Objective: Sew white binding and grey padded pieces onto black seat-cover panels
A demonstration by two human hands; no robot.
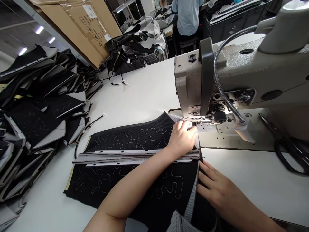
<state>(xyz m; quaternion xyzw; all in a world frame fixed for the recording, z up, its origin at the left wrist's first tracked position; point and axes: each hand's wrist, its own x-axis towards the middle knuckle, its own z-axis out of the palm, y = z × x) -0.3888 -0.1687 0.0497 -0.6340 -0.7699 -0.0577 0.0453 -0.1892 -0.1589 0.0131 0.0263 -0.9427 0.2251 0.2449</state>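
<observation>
A black fabric panel [149, 133] with wavy stitched lines and a grey seam strip lies across the white table, its right edge at the sewing machine [193, 83]. My left hand [182, 138] is closed on the panel's edge, with curled fingers right beside the presser foot; the fingertips are partly hidden. Lower down, my right hand [214, 187] lies on the cloth along the same edge, fingers stretched out and slightly apart. My left forearm crosses over the panel. Grey mesh fabric [178, 222] is bunched at the bottom.
Black scissors [289, 151] lie on the right beneath the machine arm. Stacked black and grey panels [36, 119] fill the left side. A cardboard box [79, 25], a pile of fabric pieces [137, 42] and a person in a light blue shirt [187, 16] are behind.
</observation>
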